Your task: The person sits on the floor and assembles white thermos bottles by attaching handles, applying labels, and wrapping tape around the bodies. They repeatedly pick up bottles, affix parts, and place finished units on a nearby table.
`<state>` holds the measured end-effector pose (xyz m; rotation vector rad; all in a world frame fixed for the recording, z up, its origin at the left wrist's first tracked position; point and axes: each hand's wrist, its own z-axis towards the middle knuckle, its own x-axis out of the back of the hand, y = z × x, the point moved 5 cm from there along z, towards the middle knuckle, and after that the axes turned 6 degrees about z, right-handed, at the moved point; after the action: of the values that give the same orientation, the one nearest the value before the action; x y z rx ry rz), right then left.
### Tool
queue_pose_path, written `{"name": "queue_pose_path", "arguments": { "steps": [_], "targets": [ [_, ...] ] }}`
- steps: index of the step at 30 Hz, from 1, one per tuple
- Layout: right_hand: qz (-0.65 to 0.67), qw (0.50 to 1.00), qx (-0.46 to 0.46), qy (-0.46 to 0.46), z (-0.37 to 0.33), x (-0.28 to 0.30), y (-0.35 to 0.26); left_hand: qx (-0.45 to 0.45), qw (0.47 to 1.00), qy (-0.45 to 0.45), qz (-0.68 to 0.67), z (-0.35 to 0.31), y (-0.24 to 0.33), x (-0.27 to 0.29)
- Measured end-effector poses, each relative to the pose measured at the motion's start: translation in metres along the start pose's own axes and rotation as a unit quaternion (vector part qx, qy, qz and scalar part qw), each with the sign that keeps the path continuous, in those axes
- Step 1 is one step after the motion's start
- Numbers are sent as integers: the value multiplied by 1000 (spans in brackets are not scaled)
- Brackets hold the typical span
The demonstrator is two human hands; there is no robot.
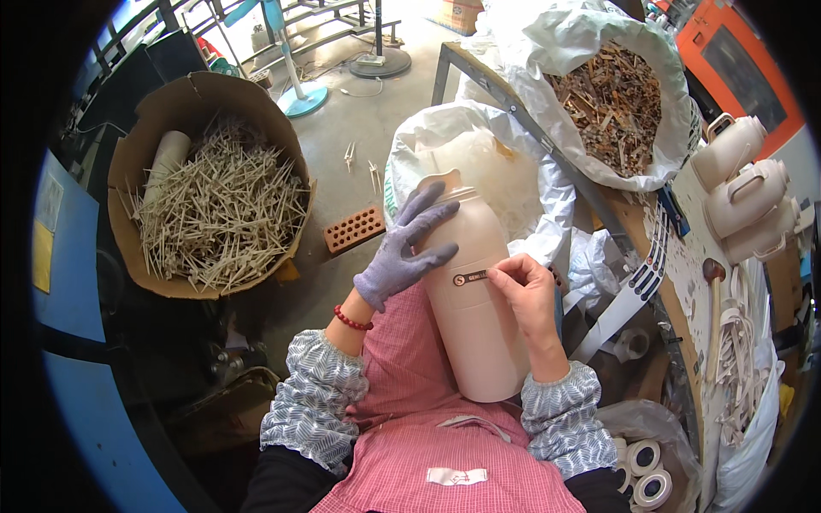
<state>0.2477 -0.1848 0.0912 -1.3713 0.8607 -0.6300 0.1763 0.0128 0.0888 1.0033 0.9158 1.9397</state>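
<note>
- Pink checked apron [385,466] is being used as a rest for the pale flask [479,342], which is lying along the lap, mouth away from the body, apparently so the front is facing up.
- Gloved left hand [404,241], digits spread apart, is being braced against the flask's shoulder, probably against rolling.
- Bare right hand [528,303] is being held with thumb and forefinger pinched together on the right end of the dark label [469,278].
- Label sheet [620,309] is being left at the bench edge, seemingly for easy reach.
- Room ahead is being limited by the white bag [405,158]; rightward, by the bench [684,291].
- Leftward, wider floor room is being interrupted by the brick [354,229] and carton [120,171].
</note>
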Motion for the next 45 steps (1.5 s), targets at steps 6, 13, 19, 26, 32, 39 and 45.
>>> {"name": "queue_pose_path", "arguments": {
  "steps": [6, 13, 19, 26, 32, 39, 45],
  "targets": [
    [8, 1000, -1, -7, 4, 6, 0, -36, 991, -7, 128, -2, 18, -7],
    [-176, 979, 92, 43, -1, 1, -13, 73, 997, 20, -17, 27, 10, 8],
    [-275, 947, 150, 78, -4, 5, 1, 189, 971, -39, 141, 64, 23, 19],
    [-38, 999, 14, -12, 18, 44, 44, 191, 981, 45, -5, -6, 85, 52],
    [93, 989, 61, -96, -29, -13, -37, -18, 980, 129, 153, -23, 196, 115],
    [-38, 919, 199, -338, -10, -66, -22, -96, 867, 75, 484, -30, 227, 148],
    [-355, 934, 23, 46, 142, 56, 97, 130, 933, 86, 325, -68, 192, 199]
  ]
}}
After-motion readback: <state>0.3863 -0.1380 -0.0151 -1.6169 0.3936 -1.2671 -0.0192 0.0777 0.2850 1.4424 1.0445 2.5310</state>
